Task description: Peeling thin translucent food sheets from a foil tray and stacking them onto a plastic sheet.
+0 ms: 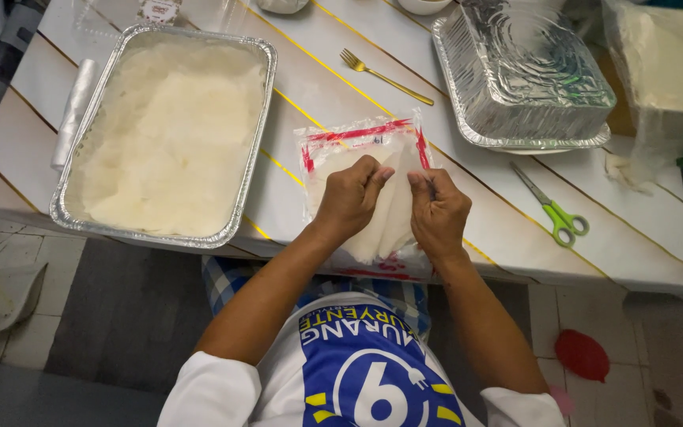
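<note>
A clear plastic packet with red print [333,146] lies on the table edge in front of me, holding a stack of thin pale square wrappers [385,225]. My left hand [349,198] and my right hand [436,209] both pinch the top wrapper [397,178] at its upper part, fingertips close together, lifting it off the stack. To the left sits a large foil tray [243,170] lined with pale wrapper sheets.
An upturned stack of foil trays [523,71] stands at the back right. A gold fork [381,75] lies behind the packet, green-handled scissors [555,213] to the right. A plastic bag of pale sheets [666,79] is at far right. A roll of plastic [73,111] lies left of the tray.
</note>
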